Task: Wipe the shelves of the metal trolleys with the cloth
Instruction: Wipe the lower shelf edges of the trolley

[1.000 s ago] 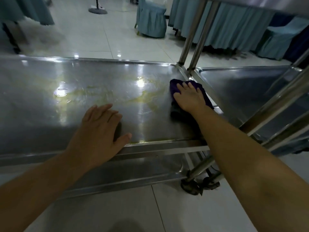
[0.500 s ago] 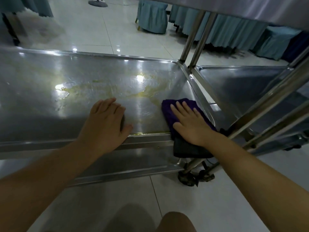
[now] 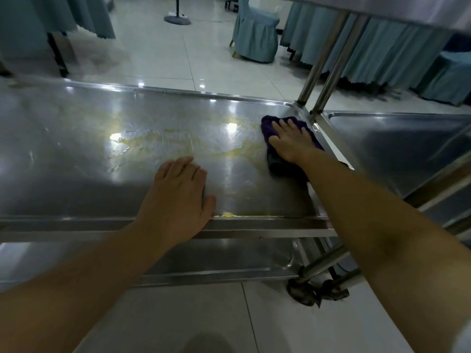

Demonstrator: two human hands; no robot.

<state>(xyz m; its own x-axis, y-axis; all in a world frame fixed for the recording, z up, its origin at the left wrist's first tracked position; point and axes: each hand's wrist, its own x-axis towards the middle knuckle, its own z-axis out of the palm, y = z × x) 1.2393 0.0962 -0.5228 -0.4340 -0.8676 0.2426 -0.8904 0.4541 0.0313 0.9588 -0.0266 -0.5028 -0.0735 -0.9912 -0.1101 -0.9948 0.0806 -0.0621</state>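
Note:
A wide steel trolley shelf (image 3: 76, 154) fills the middle of the head view, with yellowish smears (image 3: 229, 151) across its centre. A dark purple cloth (image 3: 280, 166) lies near the shelf's far right corner. My right hand (image 3: 290, 141) presses flat on the cloth, fingers spread toward the back rim. My left hand (image 3: 178, 197) rests palm down on the shelf by its front rim, thumb out to the right, holding nothing. A second trolley's shelf (image 3: 397, 149) adjoins on the right.
Two upright steel posts (image 3: 321, 64) rise at the corner between the trolleys. A lower shelf (image 3: 229, 256) and caster wheels (image 3: 316, 291) show below. Draped blue chairs (image 3: 254, 34) and tables (image 3: 377, 47) stand beyond on the tiled floor, with a stand base (image 3: 177, 19).
My right hand has pushed the cloth from the front right rim back toward the far right corner. My left hand has stayed by the front rim.

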